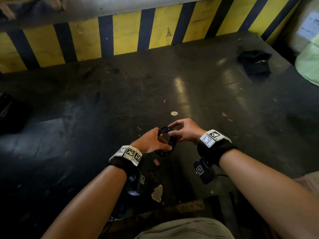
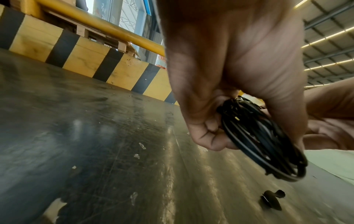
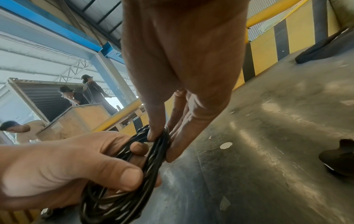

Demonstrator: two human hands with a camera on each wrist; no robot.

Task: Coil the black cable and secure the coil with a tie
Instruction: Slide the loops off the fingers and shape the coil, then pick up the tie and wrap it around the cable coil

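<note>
The black cable point(image 1: 170, 144) is wound into a small ring of several loops and held upright above the dark tabletop point(image 1: 120, 94). My left hand point(image 1: 151, 142) grips the ring's left side, its fingers curled through the middle and its thumb on the outside. In the left wrist view the cable coil point(image 2: 258, 136) hangs from that grip. My right hand point(image 1: 184, 131) pinches the top right of the ring between thumb and fingertips; the right wrist view shows this pinch on the cable point(image 3: 118, 197). No tie is plainly visible on the coil.
A yellow-and-black striped barrier point(image 1: 120, 35) runs along the table's far edge. A black pouch point(image 1: 253, 63) lies at the far right beside a pale green bag point(image 1: 309, 66). A white sticker point(image 1: 174, 113) is ahead of my hands. A small dark piece point(image 2: 272, 200) lies nearby.
</note>
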